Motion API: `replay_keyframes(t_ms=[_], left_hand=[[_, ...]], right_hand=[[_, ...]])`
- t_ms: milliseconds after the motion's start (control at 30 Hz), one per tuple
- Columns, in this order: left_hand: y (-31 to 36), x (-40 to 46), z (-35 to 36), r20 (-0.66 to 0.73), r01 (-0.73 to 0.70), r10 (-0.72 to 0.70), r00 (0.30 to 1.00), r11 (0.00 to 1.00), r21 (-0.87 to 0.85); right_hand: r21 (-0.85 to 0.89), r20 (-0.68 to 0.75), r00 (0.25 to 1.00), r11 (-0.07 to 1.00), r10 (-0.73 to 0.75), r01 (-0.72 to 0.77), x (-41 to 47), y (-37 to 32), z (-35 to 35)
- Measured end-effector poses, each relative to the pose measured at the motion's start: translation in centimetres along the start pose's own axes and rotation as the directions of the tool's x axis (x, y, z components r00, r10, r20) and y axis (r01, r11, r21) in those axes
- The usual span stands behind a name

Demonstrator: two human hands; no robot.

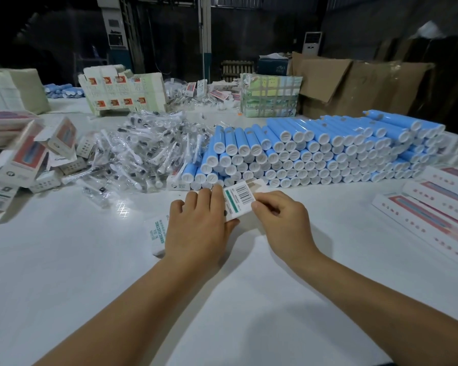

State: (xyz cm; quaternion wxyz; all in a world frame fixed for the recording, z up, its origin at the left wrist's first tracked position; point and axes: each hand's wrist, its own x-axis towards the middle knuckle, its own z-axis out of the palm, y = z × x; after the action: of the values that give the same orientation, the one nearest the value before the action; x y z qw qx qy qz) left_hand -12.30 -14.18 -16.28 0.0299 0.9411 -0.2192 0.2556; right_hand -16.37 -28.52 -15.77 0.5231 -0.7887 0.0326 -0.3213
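At nine to ten o'clock from the hands, a loose heap of opened printed cartons (32, 159) is seen on the white table (90, 286). Further round, at eleven o'clock, a pile of bagged brush heads (143, 151) is spread, and behind it a bundle of flat box blanks (122, 93) is stood on edge.

At the middle of the table a white toothbrush carton (237, 207) is held slantwise, its lettered end pointing to seven o'clock and its barcoded end to one o'clock. The left hand (198, 225) is laid over the carton's middle, the fingers reaching across the top and the thumb closed against the near edge, so the carton is grasped. The right hand (280, 220) is placed just beside it at three o'clock, fingers curled, and the barcoded end is pinched between thumb and forefinger. The carton is thus kept between both hands, mostly hidden under the left one.

From twelve to two o'clock a long stack of blue tubes (315, 154) with white caps is laid, the caps turned towards the viewer. At three o'clock, well apart from the hands, closed flat boxes (434, 212) are lined up near the table's edge.
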Motion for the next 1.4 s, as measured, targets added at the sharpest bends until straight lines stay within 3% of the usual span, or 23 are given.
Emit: replay_keyframes(t_ms=[200,400,533,600,700,867,933,1000,1067,1100,1133,1167,1200,1233,1300,1367,1400], left_hand=[[0.0,0.0,-0.2,-0.034,0.006,-0.008,0.999,0.998,-0.057],[0.5,-0.4,-0.2,-0.04,-0.016,0.016,0.999,1.0,-0.004],[0.8,-0.3,-0.1,-0.031,-0.017,0.017,0.999,1.0,-0.004],[0.9,-0.4,-0.3,-0.032,-0.016,0.016,0.999,1.0,-0.003],[1.0,-0.5,-0.2,-0.073,-0.041,0.04,0.997,0.999,-0.004],[0.8,-0.5,-0.1,-0.038,-0.033,0.032,0.999,0.999,-0.017],[0.6,-0.3,0.1,-0.026,-0.014,0.012,1.0,0.999,-0.044],[0.3,0.0,0.3,-0.033,0.002,-0.005,0.999,0.998,-0.068],[-0.1,0.4,0.3,-0.036,0.021,-0.024,0.999,0.996,-0.086],[-0.2,0.5,0.3,-0.028,0.03,-0.033,0.999,0.995,-0.093],[-0.2,0.5,0.3,-0.016,0.034,-0.036,0.999,0.995,-0.093],[-0.2,0.6,0.2,-0.007,0.03,-0.031,1.0,0.996,-0.089],[-0.1,0.5,0.2,-0.002,0.019,-0.019,1.0,0.996,-0.083],[0.0,0.5,0.2,-0.002,0.004,-0.004,1.0,0.997,-0.08],[0.3,0.4,0.2,-0.001,-0.016,0.016,1.0,0.996,-0.087],[0.5,0.4,0.2,0.006,-0.024,0.024,1.0,0.996,-0.086],[0.7,0.4,0.1,0.01,-0.029,0.03,1.0,0.996,-0.085]], right_hand=[[0.119,0.067,0.985,0.979,0.157,-0.164,0.6,0.4,0.1],[0.032,0.142,0.964,0.973,0.223,-0.23,1.0,0.7,0.4],[-0.008,0.077,0.978,0.981,0.192,-0.192,0.9,0.7,0.7],[-0.122,0.042,0.993,0.987,0.109,-0.103,0.6,0.5,0.9],[-0.295,0.055,0.998,0.955,-0.003,0.019,0.1,0.5,1.1],[-0.359,0.107,0.994,0.931,-0.03,0.067,0.4,0.4,0.8],[-0.278,0.053,0.998,0.959,-0.045,0.058,0.8,0.3,0.3],[-0.094,-0.152,0.988,0.996,-0.017,0.003,1.5,0.0,-0.3],[0.246,-0.3,0.926,0.956,0.23,-0.158,2.4,0.2,-0.9],[0.462,-0.228,0.881,0.843,0.414,-0.276,2.7,0.2,-1.0],[0.646,-0.04,0.826,0.645,0.563,-0.408,2.9,0.2,-0.9],[0.742,0.184,0.762,0.421,0.62,-0.522,2.8,0.2,-0.7],[0.749,0.352,0.715,0.276,0.604,-0.602,2.6,0.0,-0.5],[0.738,0.452,0.705,0.214,0.547,-0.64,2.4,-0.2,-0.3],[0.761,0.509,0.746,0.182,0.43,-0.623,2.2,-0.4,0.0],[0.782,0.469,0.802,0.249,0.369,-0.572,2.0,-0.3,0.3],[0.773,0.419,0.83,0.336,0.367,-0.539,1.9,-0.1,0.5]])
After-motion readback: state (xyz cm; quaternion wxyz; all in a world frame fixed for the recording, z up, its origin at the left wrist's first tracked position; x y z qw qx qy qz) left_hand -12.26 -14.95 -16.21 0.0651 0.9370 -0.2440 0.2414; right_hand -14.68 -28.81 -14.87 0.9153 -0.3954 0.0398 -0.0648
